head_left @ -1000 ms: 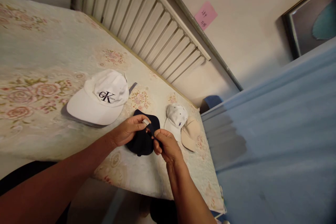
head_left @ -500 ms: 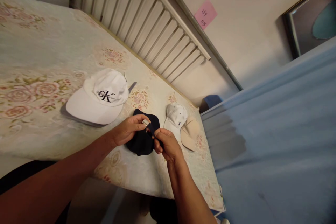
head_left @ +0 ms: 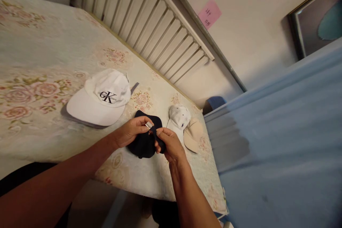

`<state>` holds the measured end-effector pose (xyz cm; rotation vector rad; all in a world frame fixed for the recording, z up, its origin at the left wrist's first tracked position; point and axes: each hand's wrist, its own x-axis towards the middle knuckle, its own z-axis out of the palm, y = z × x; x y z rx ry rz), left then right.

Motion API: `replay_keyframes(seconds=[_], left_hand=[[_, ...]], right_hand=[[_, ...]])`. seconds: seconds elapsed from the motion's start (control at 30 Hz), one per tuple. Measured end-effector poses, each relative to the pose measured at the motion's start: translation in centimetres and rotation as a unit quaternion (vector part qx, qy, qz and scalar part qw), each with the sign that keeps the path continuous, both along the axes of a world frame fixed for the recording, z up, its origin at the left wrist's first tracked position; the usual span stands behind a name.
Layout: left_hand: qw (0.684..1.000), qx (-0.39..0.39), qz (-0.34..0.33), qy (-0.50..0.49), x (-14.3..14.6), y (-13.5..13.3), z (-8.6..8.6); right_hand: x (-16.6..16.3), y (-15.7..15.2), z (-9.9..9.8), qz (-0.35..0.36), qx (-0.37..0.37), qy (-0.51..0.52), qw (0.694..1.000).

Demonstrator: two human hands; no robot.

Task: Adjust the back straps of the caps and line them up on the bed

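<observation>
A dark navy cap point(head_left: 144, 142) lies near the front edge of a bed with a floral cover point(head_left: 40, 60). My left hand point(head_left: 130, 131) pinches the cap's small metal buckle point(head_left: 149, 125) between thumb and fingers. My right hand point(head_left: 169, 144) is closed on the dark strap point(head_left: 156, 134) that runs from the buckle. Both hands hover just above the navy cap, close together.
A white cap with a black logo point(head_left: 101, 96) lies to the left. A white cap with a beige brim point(head_left: 184, 124) sits to the right near the bed's corner. A slatted headboard point(head_left: 155, 25) rises behind; a blue surface point(head_left: 280, 142) fills the right.
My right hand has shifted slightly up and left along the strap, closer to the buckle. The left hand and the caps have stayed in place.
</observation>
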<state>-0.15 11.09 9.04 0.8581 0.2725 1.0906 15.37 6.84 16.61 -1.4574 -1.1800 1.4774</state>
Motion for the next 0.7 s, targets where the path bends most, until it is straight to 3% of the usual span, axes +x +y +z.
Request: replay_keyframes(seconds=[0.13, 0.33, 0.57, 0.7], left_hand=[[1.0, 0.016, 0.011, 0.023, 0.14, 0.01, -0.23], [0.999, 0.032, 0.022, 0.028, 0.2, 0.0, -0.25], [0.999, 0.042, -0.015, 0.019, 0.18, -0.09, -0.12], [0.999, 0.041, -0.03, 0.01, 0.19, -0.19, -0.05]], right_hand=[[-0.67, 0.31, -0.08, -0.031, 0.01, 0.024, 0.999], [-0.91, 0.55, -0.08, -0.017, 0.027, 0.008, 0.999], [-0.86, 0.61, 0.42, -0.005, 0.023, -0.043, 0.999], [-0.81, 0.65, 0.2, -0.008, 0.058, -0.047, 0.997]])
